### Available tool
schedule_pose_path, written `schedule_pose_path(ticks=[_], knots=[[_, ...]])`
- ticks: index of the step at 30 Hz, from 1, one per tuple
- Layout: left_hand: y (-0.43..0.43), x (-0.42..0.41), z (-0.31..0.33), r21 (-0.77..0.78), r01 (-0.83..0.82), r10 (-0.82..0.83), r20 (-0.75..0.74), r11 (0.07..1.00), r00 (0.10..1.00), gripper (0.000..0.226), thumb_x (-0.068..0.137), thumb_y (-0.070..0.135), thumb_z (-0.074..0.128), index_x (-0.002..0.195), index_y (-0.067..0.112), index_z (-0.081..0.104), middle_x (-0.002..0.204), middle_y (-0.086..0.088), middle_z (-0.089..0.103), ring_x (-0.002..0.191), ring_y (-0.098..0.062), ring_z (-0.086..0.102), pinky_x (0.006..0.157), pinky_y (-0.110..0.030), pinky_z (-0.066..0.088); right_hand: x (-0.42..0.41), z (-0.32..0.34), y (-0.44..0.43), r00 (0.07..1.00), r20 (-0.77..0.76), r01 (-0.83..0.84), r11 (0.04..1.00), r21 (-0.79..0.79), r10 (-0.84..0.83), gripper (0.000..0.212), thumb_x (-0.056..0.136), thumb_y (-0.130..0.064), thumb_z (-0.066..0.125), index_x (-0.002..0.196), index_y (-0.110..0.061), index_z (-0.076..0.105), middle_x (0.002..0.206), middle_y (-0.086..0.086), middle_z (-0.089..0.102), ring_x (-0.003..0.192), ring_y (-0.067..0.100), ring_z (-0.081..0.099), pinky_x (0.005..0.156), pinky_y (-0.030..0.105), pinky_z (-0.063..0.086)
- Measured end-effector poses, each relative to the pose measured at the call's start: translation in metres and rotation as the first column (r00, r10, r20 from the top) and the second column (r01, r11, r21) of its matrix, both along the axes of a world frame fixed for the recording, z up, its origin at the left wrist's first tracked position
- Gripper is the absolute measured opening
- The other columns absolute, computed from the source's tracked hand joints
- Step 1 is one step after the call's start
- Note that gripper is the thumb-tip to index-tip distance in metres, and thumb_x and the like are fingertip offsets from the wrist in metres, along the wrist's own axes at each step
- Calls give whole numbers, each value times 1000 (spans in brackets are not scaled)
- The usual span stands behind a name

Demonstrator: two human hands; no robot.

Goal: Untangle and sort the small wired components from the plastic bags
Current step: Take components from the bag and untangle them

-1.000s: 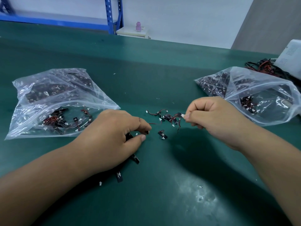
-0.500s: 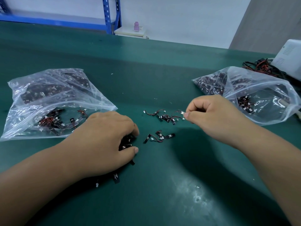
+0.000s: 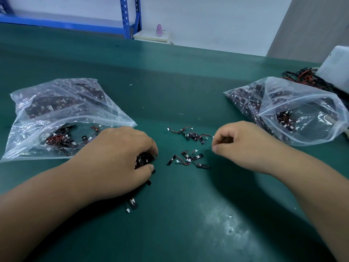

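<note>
Small black components with red-black wires and white plugs lie on the green table (image 3: pixel 170 82). My left hand (image 3: pixel 117 159) curls over and grips a bunch of them (image 3: pixel 143 159); a few stick out under my palm (image 3: pixel 132 203). One loose cluster (image 3: pixel 192 136) lies between my hands and a second cluster (image 3: pixel 188 159) sits nearer to me. My right hand (image 3: pixel 245 146) has curled fingers, its index tip beside the white plug at the end of the upper cluster, with nothing seen in its grip. A clear bag (image 3: pixel 62 103) lies to the left and an open bag (image 3: pixel 302 114) to the right, both holding components.
A tangle of black and red cables (image 3: pixel 306 76) and a white device (image 3: pixel 336 67) sit at the table's far right corner. Behind the table stand a blue shelf frame (image 3: pixel 130 16) and a pink bottle (image 3: pixel 159 29) on a white box.
My left hand drew back over its pile and closed on it, leaving a second cluster on the table. My right hand dropped slightly and no longer pinches the white plug.
</note>
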State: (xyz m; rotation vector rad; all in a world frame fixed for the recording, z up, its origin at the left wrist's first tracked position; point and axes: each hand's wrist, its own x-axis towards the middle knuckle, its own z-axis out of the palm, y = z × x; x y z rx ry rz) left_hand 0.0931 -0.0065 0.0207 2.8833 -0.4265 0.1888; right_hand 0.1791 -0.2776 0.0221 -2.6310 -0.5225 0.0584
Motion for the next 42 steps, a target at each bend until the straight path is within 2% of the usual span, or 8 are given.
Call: schedule_pose_path(ticks=[4,12,16,20,25,29,38,42], knots=[[1,1,0,15,-16,16,-11,1000,1000,34,73,49,46,102,40,63,93,25,60,96,-2,53,91,-35,47,-11,2,8,980,-141,-152,987,-59,143,23,70,-50,77,72,-29,66,63,-20,63,52,0,53,55,25,46],[0,4,-1,17,18,-18,-31,1000,999,29,82,54,44,93,38,67,91,24,60,94,-1,55,90,-36,46,-12,1,9,986,-134,-115,986,-122,98,20,85,-38,75,72,-26,66,63,-12,63,53,2,51,55,21,42],[-1,2,1,3,38,-38,-16,999,999,39,85,61,37,101,40,65,92,24,62,94,-1,55,89,-36,47,-9,1,7,995,-93,-42,997,61,48,22,87,-29,73,69,-20,65,49,-19,54,45,2,43,47,15,37],[-3,-2,3,-32,71,-71,24,997,997,33,85,61,44,97,37,63,85,23,62,85,-2,56,84,-36,48,-6,0,5,998,-69,5,986,165,6,17,86,-24,73,71,-20,68,52,-19,56,46,2,43,47,14,36],[-3,0,0,98,101,-95,-66,990,993,60,82,73,19,108,42,64,114,28,59,115,0,50,103,-38,37,-1,-4,1,993,-109,76,961,267,-48,13,84,-19,73,72,-20,70,53,-15,58,45,1,42,44,14,33],[-1,3,-3,112,104,-96,-70,988,993,68,82,73,14,117,42,64,121,30,55,120,1,45,106,-37,35,2,-9,0,992,-93,112,950,293,-88,14,85,-18,73,71,-19,70,52,-18,57,44,1,42,44,12,34],[-2,-1,-3,60,208,-212,53,976,976,54,90,61,36,130,36,61,130,28,52,125,-1,42,108,-30,25,-1,-9,4,995,-7,96,929,358,-100,15,87,-18,72,72,-19,69,56,-14,57,47,2,42,47,14,36],[-5,-3,-1,67,315,-322,178,947,930,45,94,50,46,132,31,60,137,23,51,126,-8,45,104,-38,31,-18,0,17,993,-8,-95,861,499,114,5,91,-20,71,88,-24,74,80,-4,70,66,14,59,63,19,46]])
